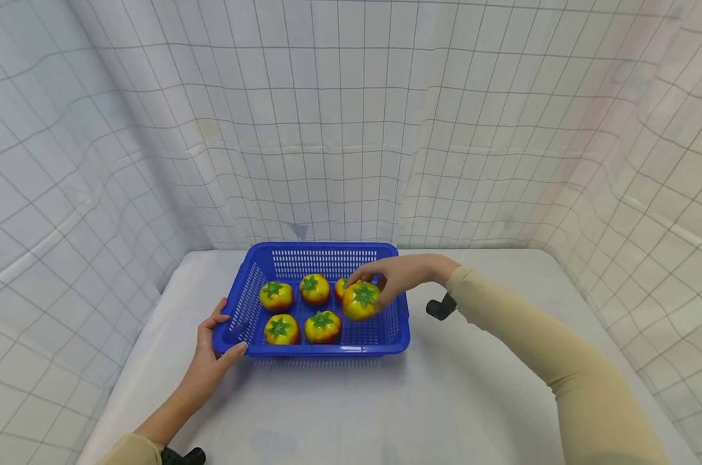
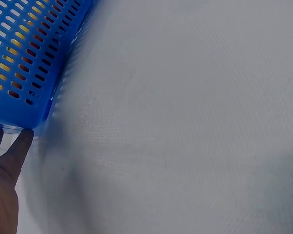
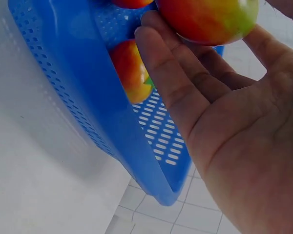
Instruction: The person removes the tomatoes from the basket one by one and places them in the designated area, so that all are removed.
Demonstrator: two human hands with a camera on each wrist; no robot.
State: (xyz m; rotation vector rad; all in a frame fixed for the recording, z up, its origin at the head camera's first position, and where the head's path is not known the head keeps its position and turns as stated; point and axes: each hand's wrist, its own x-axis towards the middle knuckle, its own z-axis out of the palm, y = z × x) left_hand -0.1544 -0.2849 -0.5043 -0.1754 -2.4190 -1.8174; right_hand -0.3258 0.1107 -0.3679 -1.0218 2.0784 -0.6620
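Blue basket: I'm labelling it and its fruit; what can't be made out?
Head view: most of the rear-right fruit, hidden by held fruit and right hand.
Left wrist: much of the basket, cut by left edge.
Right wrist: part of held fruit, cut by top edge.

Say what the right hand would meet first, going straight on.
Probably the partly hidden round red-yellow fruit in the blue plastic basket, beyond the held round yellow fruit; depth is unclear: the hand might pass above.

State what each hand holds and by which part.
Right hand: a round, yellow-red, green-topped fruit, by its sides. Left hand: a blue plastic basket, by its near-left corner.
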